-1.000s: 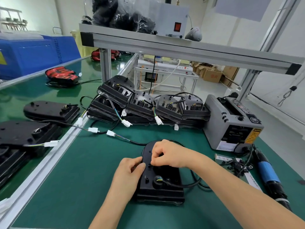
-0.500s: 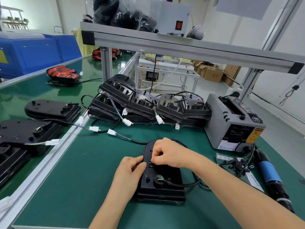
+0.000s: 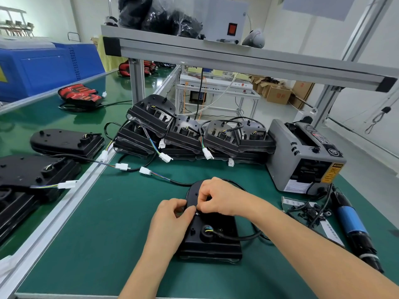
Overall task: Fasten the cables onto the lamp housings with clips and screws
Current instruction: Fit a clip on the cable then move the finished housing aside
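Black lamp housing (image 3: 218, 248) and black cable (image 3: 239, 238) at the grip, on green mat (image 3: 108, 234); rightward, blue-banded black screwdriver (image 3: 350, 221) and grey dispenser (image 3: 280, 147).

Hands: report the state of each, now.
Left hand: grips the housing at its left edge.
Right hand: pinches a small part on the housing; which part cannot be told.

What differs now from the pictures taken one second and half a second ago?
Very little. The left hand crept slightly up the black plastic lamp housing, so its thumb now nearly meets the fingertips of the right hand at a small shiny part. Nothing was taken up or let go. The right hand, housing, its black cable and the blue-handled screwdriver stayed put.
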